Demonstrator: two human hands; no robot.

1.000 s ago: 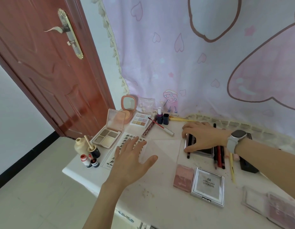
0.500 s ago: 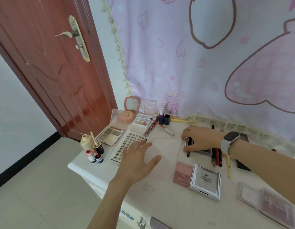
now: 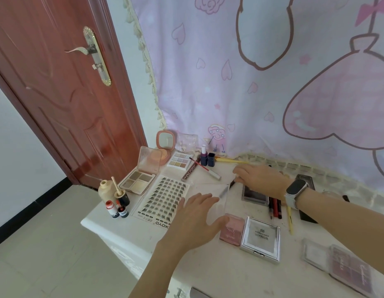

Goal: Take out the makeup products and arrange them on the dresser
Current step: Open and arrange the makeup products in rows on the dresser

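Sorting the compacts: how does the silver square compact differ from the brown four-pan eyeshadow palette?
The silver square compact lies shut near the front edge; the brown four-pan eyeshadow palette stands open at the left, clear lid raised. The compact hides its contents; the palette shows four pans. Both rest flat on the white dresser.

You see bright, diffuse daylight glowing through the pink curtain [image 3: 262, 87] at twelve o'clock. Shadows stay faint. The door [image 3: 57, 93] at nine o'clock bows from wide-angle distortion; edges soften, and detail blurs toward five o'clock.
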